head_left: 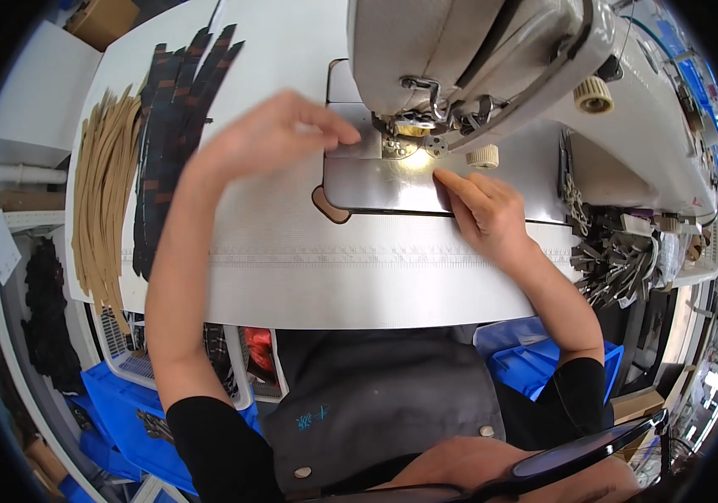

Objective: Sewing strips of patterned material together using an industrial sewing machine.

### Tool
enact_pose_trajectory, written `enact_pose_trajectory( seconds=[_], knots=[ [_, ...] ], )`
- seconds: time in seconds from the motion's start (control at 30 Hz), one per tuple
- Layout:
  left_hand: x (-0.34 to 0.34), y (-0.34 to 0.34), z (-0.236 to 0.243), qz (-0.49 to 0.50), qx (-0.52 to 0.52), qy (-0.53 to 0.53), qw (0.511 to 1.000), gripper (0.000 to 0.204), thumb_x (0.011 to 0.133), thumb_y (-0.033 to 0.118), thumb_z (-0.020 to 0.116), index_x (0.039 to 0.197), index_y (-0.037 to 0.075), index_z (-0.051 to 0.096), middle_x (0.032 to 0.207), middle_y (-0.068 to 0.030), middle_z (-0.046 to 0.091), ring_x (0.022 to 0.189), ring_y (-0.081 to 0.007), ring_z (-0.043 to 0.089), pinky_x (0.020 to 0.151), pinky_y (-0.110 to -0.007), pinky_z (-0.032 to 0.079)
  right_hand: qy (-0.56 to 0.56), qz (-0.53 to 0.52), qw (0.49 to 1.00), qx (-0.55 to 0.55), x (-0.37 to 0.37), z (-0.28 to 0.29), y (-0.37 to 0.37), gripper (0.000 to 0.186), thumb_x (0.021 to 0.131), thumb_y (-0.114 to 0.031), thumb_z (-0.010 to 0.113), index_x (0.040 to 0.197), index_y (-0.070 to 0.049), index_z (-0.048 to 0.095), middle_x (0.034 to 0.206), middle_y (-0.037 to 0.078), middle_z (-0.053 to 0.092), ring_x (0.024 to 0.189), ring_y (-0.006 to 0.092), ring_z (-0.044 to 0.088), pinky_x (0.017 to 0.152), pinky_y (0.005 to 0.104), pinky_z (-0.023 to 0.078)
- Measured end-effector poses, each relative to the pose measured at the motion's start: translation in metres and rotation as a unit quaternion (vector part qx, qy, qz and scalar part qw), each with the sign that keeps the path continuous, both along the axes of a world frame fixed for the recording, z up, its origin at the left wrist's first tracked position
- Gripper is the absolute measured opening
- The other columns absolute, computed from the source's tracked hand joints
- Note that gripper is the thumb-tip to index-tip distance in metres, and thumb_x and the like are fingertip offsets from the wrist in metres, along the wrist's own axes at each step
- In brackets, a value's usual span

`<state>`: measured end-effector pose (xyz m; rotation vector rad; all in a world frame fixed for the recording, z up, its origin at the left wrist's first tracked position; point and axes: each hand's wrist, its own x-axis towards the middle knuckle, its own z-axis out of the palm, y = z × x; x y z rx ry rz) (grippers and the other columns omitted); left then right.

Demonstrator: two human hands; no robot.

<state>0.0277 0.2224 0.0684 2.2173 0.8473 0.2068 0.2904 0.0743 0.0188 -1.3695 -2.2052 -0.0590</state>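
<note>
My left hand [296,126], blurred, hovers at the left of the sewing machine's metal plate [363,184], index finger reaching toward the needle area [401,138]; whether it holds anything is unclear. My right hand [485,210] rests at the plate's front right, index finger extended just below the lit needle area, other fingers curled, with nothing visible in it. The white machine head [426,50] overhangs the plate, with a cream knob [593,95] on its right.
Tan strips [99,201] and dark strips [170,151] lie left on the white table [334,293]. A pile of dark pieces [619,260] is at the right. Blue bins [116,411] and a white basket [124,344] sit below the table edge.
</note>
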Motion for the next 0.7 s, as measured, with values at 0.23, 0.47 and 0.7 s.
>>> enact_pose_trajectory(
  seconds=[0.23, 0.47, 0.7],
  knots=[
    [0.090, 0.128, -0.060, 0.338, 0.223, 0.011, 0.914, 0.036, 0.090, 0.022, 0.062, 0.117, -0.001, 0.062, 0.107, -0.0109, 0.069, 0.102, -0.0225, 0.064, 0.090, -0.035, 0.048, 0.025, 0.008, 1.000, -0.011, -0.008, -0.001, 0.011, 0.027, 0.080, -0.001, 0.067, 0.106, -0.008, 0.068, 0.064, 0.007, 0.056, 0.054, 0.0240, 0.055, 0.050, 0.0352, 0.043],
    [0.087, 0.146, -0.056, 0.389, -0.102, -0.480, 0.780, 0.025, 0.091, 0.013, 0.064, 0.106, -0.005, 0.058, 0.097, -0.0153, 0.066, 0.083, -0.0239, 0.066, 0.073, -0.036, 0.055, 0.064, 0.013, 0.998, -0.007, -0.007, 0.001, 0.015, 0.020, 0.082, -0.002, 0.067, 0.102, -0.006, 0.069, 0.065, 0.008, 0.059, 0.054, 0.0251, 0.056, 0.051, 0.0352, 0.043],
    [-0.039, 0.045, -0.028, 0.303, -0.245, -0.620, 0.681, 0.032, 0.097, 0.019, 0.056, 0.121, -0.003, 0.055, 0.111, -0.0147, 0.066, 0.102, -0.0210, 0.064, 0.089, -0.036, 0.052, 0.192, 0.014, 0.978, -0.081, -0.001, -0.005, 0.007, 0.008, 0.090, -0.009, 0.063, 0.096, -0.006, 0.067, 0.070, 0.006, 0.063, 0.056, 0.0183, 0.061, 0.051, 0.0312, 0.047]
  ],
)
